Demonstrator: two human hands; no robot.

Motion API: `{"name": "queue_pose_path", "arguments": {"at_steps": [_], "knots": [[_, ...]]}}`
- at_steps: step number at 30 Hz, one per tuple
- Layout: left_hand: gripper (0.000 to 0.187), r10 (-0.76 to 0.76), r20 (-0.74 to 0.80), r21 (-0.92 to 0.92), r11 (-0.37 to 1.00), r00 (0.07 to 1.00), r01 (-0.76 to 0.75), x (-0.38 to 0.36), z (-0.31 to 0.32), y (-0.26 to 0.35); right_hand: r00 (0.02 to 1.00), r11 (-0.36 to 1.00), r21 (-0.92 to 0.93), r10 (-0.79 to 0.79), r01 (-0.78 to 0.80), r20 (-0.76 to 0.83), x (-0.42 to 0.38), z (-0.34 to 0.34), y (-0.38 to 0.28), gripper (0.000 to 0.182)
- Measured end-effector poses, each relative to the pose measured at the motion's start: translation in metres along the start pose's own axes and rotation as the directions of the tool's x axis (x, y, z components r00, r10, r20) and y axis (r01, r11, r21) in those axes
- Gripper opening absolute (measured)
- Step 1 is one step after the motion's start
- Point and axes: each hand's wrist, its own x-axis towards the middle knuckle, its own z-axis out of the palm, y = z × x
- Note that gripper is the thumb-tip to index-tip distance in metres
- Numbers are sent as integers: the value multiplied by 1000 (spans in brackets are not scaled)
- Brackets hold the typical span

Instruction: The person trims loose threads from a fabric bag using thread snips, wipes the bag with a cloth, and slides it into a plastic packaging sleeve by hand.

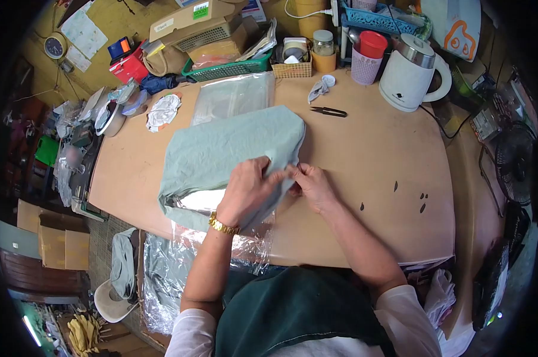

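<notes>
A folded pale green cloth [233, 140] lies on the table in front of me, and something shiny like clear plastic [203, 199] shows in the gap along its near side. My left hand [248, 187], with a gold watch at the wrist, rests over the near right part of the cloth, its thumb and fingers pinched at the right edge. Beside it, my right hand [313, 187] is closed, fingertips pinching that same edge. The exact bit between the fingertips is hidden. Crinkled clear plastic [251, 244] hangs at the table's near edge below the cloth.
Flat clear plastic bags [233, 98] lie behind the cloth. Black thread snips [328, 111] lie further right. A white kettle [407, 74] with a cord, a purple cup [366, 65] and a green basket [230, 68] line the back. A fan [515, 160] stands right.
</notes>
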Motion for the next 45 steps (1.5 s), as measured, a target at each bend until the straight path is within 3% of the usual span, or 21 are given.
{"name": "queue_pose_path", "arguments": {"at_steps": [1, 3, 7, 10, 12, 13, 15, 19, 20, 22, 25, 28, 30, 33, 36, 38, 39, 41, 42, 44, 45], "knots": [[41, -2, -3, -1, 1000, 1000, 2, 3, 3, -1, 997, 989, 126, 70, -73, 30, -5, 3, -2, 39], [46, 58, -212, -110, 990, 976, -83, 9, 10, -5, 986, 958, 252, 113, -140, 121, -16, 12, -18, 31], [47, -4, -201, -86, 996, 980, -14, 13, 12, -4, 982, 936, 324, 88, -140, 169, -6, 8, 3, 31], [41, -146, -161, -181, 977, 976, 116, 17, 15, -3, 988, 906, 413, 32, -94, 153, -4, 12, -1, 28], [39, -138, -161, -217, 971, 977, 101, 19, 21, -8, 974, 803, 555, 142, -219, 180, -11, 17, -13, 24], [39, -138, -156, -220, 970, 978, 102, 17, 23, -8, 974, 802, 556, 145, -220, 176, -10, 16, -12, 24], [42, 40, -172, -149, 987, 984, -66, 14, 26, -9, 990, 870, 472, 128, -139, 55, -4, 14, -9, 24], [40, 39, -197, -130, 989, 980, -65, 10, 33, -2, 983, 810, 587, 91, 20, -159, 12, 8, 9, 24], [36, 10, -184, -101, 994, 983, -29, 10, 32, 0, 983, 808, 588, 90, 24, -163, 7, 11, 1, 24], [32, -17, -174, -75, 997, 985, 4, 11, 33, 1, 983, 804, 576, 181, -152, 7, -7, 17, -26, 23], [33, 85, -274, -2, 996, 958, -89, 0, 33, 0, 993, 823, 561, 117, -85, -21, 10, 1, 8, 29], [35, 34, -106, -25, 999, 994, -37, -23, 14, 0, 974, 694, 713, 215, -103, -68, 12, -9, -6, 37], [34, -6, 248, -26, 1000, 969, 13, -37, 10, -15, 977, 681, 727, 202, -87, -72, 20, -18, 3, 41], [27, -125, 282, 52, 992, 951, 115, -60, -2, -24, 971, 724, 690, 151, 19, -186, 29, -21, 1, 41], [28, -21, 241, -22, 999, 970, 27, -79, -12, -25, 963, 760, 649, 194, -28, -186, 35, -21, 0, 41], [24, -24, 237, 16, 1000, 971, 21, -79, -10, -17, 968, 732, 671, 236, -121, -83, 31, -14, -6, 40], [25, -24, 113, 31, 999, 993, 21, -78, -4, -15, 969, 734, 667, 235, -125, -76, 24, -9, -13, 40], [33, -29, -48, 20, 999, 998, 30, -75, 8, -14, 983, 848, 504, 97, -165, 158, 5, -1, -22, 39], [33, -29, -52, 18, 999, 998, 30, -74, 12, -17, 982, 849, 501, 96, -165, 161, 4, 0, -17, 39], [41, 11, 9, 85, 996, 1000, -12, -76, 17, -19, 986, 872, 485, 132, -65, -104, 7, 2, -4, 35], [45, -27, -11, 89, 996, 1000, 28, -76, 17, -18, 995, 858, 511, 86, -51, -46, 10, -6, -6, 37]]}}
